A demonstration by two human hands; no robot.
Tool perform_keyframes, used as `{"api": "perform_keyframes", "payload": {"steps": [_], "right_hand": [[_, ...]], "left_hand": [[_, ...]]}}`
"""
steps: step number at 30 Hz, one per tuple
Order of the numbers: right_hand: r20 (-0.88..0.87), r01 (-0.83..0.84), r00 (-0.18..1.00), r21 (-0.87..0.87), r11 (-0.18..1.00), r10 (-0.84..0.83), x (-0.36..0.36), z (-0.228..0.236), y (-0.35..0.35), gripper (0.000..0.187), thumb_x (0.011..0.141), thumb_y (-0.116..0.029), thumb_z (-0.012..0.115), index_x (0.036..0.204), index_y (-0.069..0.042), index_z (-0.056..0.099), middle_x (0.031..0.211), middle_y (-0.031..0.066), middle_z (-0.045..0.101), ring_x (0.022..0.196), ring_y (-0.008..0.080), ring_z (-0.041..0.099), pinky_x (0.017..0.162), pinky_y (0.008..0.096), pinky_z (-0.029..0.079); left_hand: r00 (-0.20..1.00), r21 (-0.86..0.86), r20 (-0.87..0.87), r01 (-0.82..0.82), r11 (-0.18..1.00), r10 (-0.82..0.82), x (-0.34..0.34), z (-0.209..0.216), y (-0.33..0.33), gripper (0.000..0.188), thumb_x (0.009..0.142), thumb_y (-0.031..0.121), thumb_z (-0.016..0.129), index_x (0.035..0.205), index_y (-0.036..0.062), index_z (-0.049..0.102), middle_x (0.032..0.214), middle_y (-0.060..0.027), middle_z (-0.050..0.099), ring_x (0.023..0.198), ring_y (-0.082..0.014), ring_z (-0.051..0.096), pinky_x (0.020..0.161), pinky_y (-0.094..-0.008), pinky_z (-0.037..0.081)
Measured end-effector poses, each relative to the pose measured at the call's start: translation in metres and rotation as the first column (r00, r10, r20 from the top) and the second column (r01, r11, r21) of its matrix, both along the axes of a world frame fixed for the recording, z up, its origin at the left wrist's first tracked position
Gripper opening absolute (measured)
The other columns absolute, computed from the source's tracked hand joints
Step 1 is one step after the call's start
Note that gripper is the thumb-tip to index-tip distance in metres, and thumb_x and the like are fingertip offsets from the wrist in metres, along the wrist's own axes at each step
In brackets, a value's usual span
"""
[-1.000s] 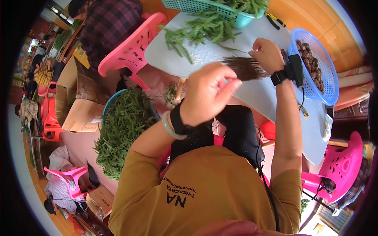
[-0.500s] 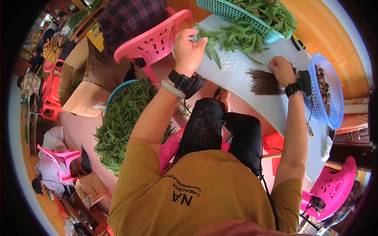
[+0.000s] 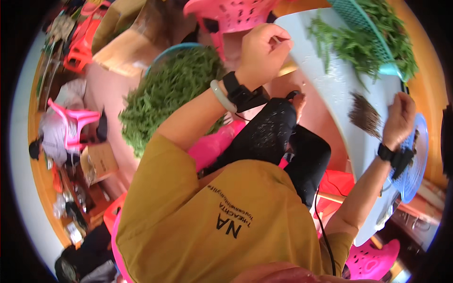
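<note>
My left hand [image 3: 265,53] is raised beside the left edge of the pale table [image 3: 325,89]. Its thumb and fingertips meet in a pinch; anything between them is too small to make out. On the table lies a bundle of thin brown wire-like stems [image 3: 364,115]. Just right of that bundle is my right hand [image 3: 401,118], slightly blurred, its fingers drawn together; I cannot see what they hold. Loose green needle-leaved sprigs [image 3: 347,42] spread across the far part of the table, in front of a teal basket [image 3: 365,26] full of greenery.
A blue basket [image 3: 415,165] stands by my right wrist. To my left, a blue-rimmed tub is heaped with green sprigs [image 3: 174,89]. Beyond it are an opened cardboard box [image 3: 125,49] and a pink chair [image 3: 231,16]. White bits are scattered on the table and my trousers.
The view has turned left, so the table sits further right. My right hand has come off the brown bundle. My left thumb and fingers, apart before, now meet.
</note>
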State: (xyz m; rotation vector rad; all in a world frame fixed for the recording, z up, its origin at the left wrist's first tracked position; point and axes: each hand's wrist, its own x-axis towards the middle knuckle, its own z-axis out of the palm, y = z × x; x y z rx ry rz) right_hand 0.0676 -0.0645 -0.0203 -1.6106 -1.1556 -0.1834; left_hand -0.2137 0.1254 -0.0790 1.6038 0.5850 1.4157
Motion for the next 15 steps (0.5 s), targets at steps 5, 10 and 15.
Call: {"api": "perform_keyframes", "payload": {"steps": [5, 10, 15], "right_hand": [[0.442, 0.038, 0.897, -0.121, 0.992, 0.02, -0.091, 0.037, -0.025, 0.012, 0.083, 0.001, 0.058, 0.095, 0.001, 0.061, 0.086, 0.0079, 0.062, 0.076, 0.0139, 0.058, 0.068, 0.0226, 0.045], [0.503, -0.056, 0.846, -0.247, 0.967, 0.178, -0.147, 0.013, -0.049, 0.023, 0.072, 0.011, 0.063, 0.093, 0.0, 0.063, 0.086, 0.0127, 0.062, 0.075, 0.024, 0.06, 0.066, 0.0302, 0.049], [0.55, 0.053, 0.824, -0.316, 0.947, 0.138, -0.145, 0.029, -0.085, 0.019, 0.072, 0.007, 0.065, 0.09, -0.002, 0.063, 0.082, 0.0137, 0.061, 0.073, 0.024, 0.06, 0.066, 0.0315, 0.049]], "left_hand": [[0.973, -0.248, -0.223, -0.001, 0.969, -0.056, -0.032, -0.018, -0.027, 0.008, 0.076, 0.003, 0.064, 0.082, -0.0006, 0.061, 0.071, -0.0004, 0.059, 0.065, -0.0058, 0.055, 0.059, -0.0198, 0.045], [0.919, -0.174, -0.374, 0.06, 0.983, -0.122, -0.032, -0.029, -0.049, 0.008, 0.074, 0.004, 0.065, 0.078, -0.0014, 0.06, 0.073, -0.0014, 0.059, 0.066, -0.0065, 0.056, 0.058, -0.0203, 0.046], [0.934, -0.056, -0.117, 0.332, 0.941, -0.337, 0.013, 0.001, -0.076, 0.005, 0.076, 0.001, 0.061, 0.08, -0.0014, 0.058, 0.07, -0.0038, 0.056, 0.062, -0.0092, 0.056, 0.055, -0.022, 0.044]]}}
